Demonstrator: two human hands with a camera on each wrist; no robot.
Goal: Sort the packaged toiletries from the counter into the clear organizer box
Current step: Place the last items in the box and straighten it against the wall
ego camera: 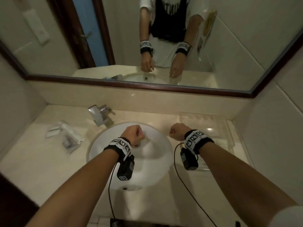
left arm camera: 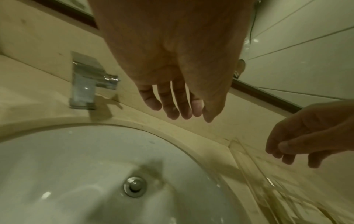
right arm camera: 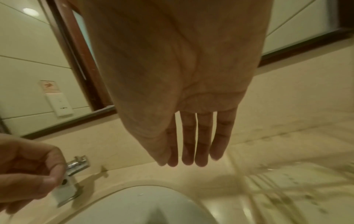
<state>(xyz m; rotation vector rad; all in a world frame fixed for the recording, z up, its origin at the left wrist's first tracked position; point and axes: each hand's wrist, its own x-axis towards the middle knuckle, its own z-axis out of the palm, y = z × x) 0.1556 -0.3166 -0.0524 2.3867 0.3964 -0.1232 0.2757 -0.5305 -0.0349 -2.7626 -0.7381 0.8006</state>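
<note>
Packets (ego camera: 65,136) lie on counter (ego camera: 32,161), apart from organizer box (ego camera: 213,128).

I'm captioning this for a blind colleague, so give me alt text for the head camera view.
Two bare forearms reach over a round white sink, the left hand and right hand empty above it. Packaged toiletries lie on the counter left of the faucet; a clear organizer box sits on the right. A mirror above reflects the person.
</note>
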